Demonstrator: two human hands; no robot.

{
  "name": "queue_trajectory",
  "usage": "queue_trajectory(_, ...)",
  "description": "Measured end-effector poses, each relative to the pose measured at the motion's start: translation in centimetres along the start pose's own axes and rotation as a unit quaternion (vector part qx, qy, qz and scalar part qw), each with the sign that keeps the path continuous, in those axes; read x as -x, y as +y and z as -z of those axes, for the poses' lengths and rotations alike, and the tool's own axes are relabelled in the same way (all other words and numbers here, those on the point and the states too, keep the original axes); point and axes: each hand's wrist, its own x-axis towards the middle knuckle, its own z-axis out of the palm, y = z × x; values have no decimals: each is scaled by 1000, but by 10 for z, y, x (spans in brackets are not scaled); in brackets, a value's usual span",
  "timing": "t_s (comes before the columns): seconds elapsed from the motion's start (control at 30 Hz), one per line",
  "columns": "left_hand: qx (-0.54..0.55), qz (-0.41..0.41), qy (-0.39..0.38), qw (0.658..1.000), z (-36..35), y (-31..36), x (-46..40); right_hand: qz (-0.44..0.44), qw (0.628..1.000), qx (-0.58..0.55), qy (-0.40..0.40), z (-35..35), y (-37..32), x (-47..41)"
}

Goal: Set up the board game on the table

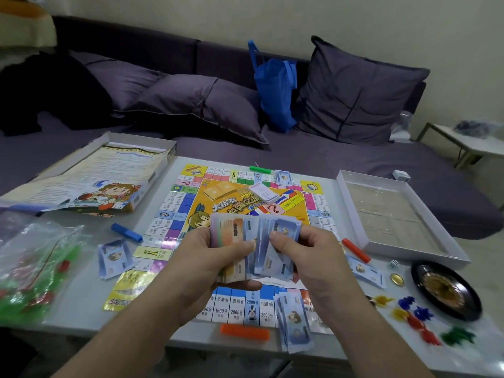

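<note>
The clear plastic bag of red and green pieces (30, 268) was blurred and cut by the left edge. The fanned stack of paper play money (253, 241) hid the middle of the yellow game board (188, 192), and its small print was unreadable. The translucent coloured tokens (420, 320) were too blurred to make out. Both forearms ran off the bottom edge.

Dim, soft light; blurred, warped edges

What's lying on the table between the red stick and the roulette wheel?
In the head view, a white die and a gold coin lie between the red stick and the roulette wheel.
</note>
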Motion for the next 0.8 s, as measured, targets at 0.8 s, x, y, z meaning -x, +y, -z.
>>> queue_trajectory(0.8, 33, 63, 32, 997, 8, -8, -3, 0, 999, 48, 1, -8, 7, 4)
